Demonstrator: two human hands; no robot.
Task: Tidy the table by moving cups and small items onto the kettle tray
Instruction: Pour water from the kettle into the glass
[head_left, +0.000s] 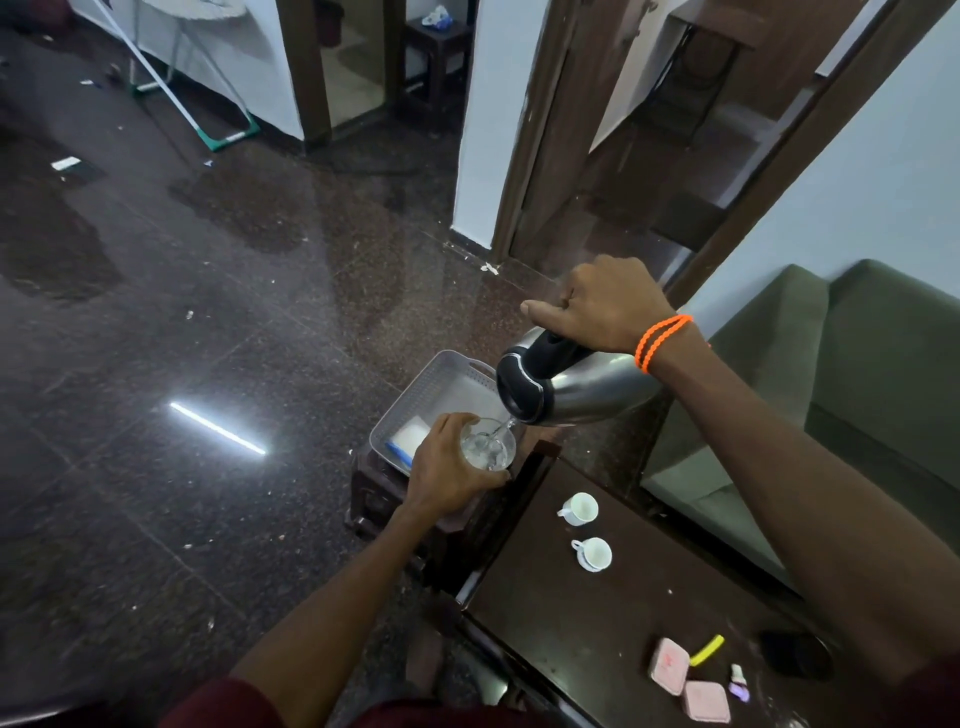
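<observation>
At centre frame, the right hand is clamping the kettle handle, pouring water into a glass the left hand is gripping above the tray; wet glass looks slippery, fragile, best held around its wall.

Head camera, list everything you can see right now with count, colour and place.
kettle: one, steel and black, tilted over the glass, pouring
glass: one, clear, over the tray's near corner
tray: one, grey, on a dark stool
white pad: one, inside the tray
cups: two, white, the second nearer, on the dark table
pink cases: two, table's near end
yellow stick: one, beside the cases
sofa: one, green, right
hands: left hand holds the glass; right hand, orange wristband, grips the kettle handle
</observation>
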